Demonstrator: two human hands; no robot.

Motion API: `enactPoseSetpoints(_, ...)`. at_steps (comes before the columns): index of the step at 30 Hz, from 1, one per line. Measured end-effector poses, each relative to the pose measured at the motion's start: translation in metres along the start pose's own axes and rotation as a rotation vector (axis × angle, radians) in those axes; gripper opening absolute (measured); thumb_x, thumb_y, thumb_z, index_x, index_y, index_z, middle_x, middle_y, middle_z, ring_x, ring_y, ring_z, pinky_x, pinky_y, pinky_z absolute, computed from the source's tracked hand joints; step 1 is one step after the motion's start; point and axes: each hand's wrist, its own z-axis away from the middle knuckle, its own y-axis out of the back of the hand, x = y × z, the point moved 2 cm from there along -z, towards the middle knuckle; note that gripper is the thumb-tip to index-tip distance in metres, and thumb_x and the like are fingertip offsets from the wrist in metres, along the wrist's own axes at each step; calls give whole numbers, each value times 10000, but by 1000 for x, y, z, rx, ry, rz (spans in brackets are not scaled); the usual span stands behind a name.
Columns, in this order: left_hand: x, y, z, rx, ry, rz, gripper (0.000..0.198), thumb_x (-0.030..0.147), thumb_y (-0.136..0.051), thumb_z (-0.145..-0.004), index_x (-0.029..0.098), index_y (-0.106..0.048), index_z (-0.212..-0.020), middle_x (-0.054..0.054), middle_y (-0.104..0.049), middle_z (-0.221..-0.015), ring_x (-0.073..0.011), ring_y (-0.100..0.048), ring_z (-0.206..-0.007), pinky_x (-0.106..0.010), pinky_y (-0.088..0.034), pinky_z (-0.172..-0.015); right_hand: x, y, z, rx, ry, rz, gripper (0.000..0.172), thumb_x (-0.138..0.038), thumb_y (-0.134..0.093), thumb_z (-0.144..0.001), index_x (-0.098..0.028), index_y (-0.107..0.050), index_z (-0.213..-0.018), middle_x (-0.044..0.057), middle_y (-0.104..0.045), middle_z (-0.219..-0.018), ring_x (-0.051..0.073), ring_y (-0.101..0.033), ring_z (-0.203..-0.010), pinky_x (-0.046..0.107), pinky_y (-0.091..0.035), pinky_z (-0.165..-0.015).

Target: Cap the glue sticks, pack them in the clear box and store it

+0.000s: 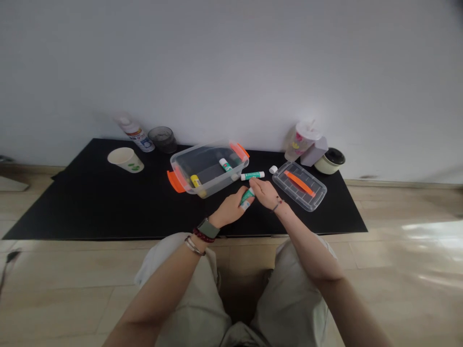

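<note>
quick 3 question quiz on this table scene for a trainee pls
1. What is the left hand holding?
2. True or false: the lid is on the clear plastic box.
3. How many glue sticks lie inside the box?

Key:
1. A green glue stick.
2. False: the lid lies apart on the black table.
3. Two: a yellow glue stick and a white-and-green glue stick.

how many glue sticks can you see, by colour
green glue sticks: 3
yellow glue stick: 1
total: 4
</note>
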Motion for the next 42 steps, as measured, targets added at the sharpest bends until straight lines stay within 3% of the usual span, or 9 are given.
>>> enactPoseSetpoints(5,11,1,3,8,93,-401,327,408,-385,-1004,190,-475,-1231,-129,-701,-1092,-308,-703,-949,-365,-499,-759,8,-7,-4,-3,-64,24,416,-395,-283,-1030,-222,-586,-804,12,-588,-693,168,-539,-636,270,-340,-636)
enactPoseSetpoints(12,11,-4,8,61,55,-455,372,429,-383,-1003,178,-504,-1249,-178,-654,-1114,-304,-681,-944,-330,-458,-730,4,-12,3,22,-168,-46,462,-466,-293,-1033,-220,-618,-815,16,-601,-677,171,-522,-611,270,-324,-598)
enactPoseSetpoints(18,5,4,5,70,41,-295,265,399,-514,-949,195,-542,-1116,-131,-654,-1003,-287,-669,-890,-310,-444,-706,2,-17,6,57,-267,-38,536,-547,-272,-1025,-227,-541,-690,38,-576,-636,187,-527,-601,288,-317,-585)
enactPoseSetpoints(21,2,8,2,17,39,7,256,444,-528,-940,204,-507,-1025,-53,-614,-795,-215,-628,-668,-283,-427,-606,-2,-9,6,48,-116,-128,525,-573,-249,-1021,-225,-517,-733,14,-553,-664,165,-520,-623,274,-343,-610)
enactPoseSetpoints(26,10,2,0,-260,13,703,398,619,-437,-936,221,-433,-953,51,-475,-686,-71,-397,-436,-195,-337,-426,-10,13,7,91,149,-208,401,-495,-330,-1015,-219,-488,-770,-19,-483,-669,131,-468,-615,258,-354,-628)
enactPoseSetpoints(28,10,-1,-1,-257,21,678,382,600,-463,-931,219,-446,-951,52,-476,-671,-72,-400,-433,-193,-336,-419,-9,13,6,60,100,-155,373,-422,-333,-1015,-221,-464,-729,-27,-447,-623,129,-444,-580,260,-334,-614)
enactPoseSetpoints(34,-4,-4,-5,-15,29,283,212,411,-607,-888,222,-513,-906,26,-492,-601,-134,-474,-492,-228,-296,-470,1,-2,2,-13,-200,53,330,-314,-372,-984,-226,-498,-693,-6,-527,-652,148,-474,-603,271,-288,-610)
enactPoseSetpoints(36,-4,-4,-5,-54,53,369,257,459,-594,-892,224,-493,-905,27,-494,-622,-125,-467,-488,-224,-303,-465,3,-2,2,1,-192,-15,365,-384,-362,-997,-228,-508,-701,-4,-535,-660,149,-483,-611,270,-304,-611)
enactPoseSetpoints(42,9,-4,1,-302,114,918,443,666,-487,-886,233,-412,-944,58,-462,-704,-57,-355,-439,-179,-299,-415,-3,11,4,89,110,-315,399,-507,-343,-1001,-226,-523,-783,-8,-503,-671,146,-484,-625,269,-375,-613)
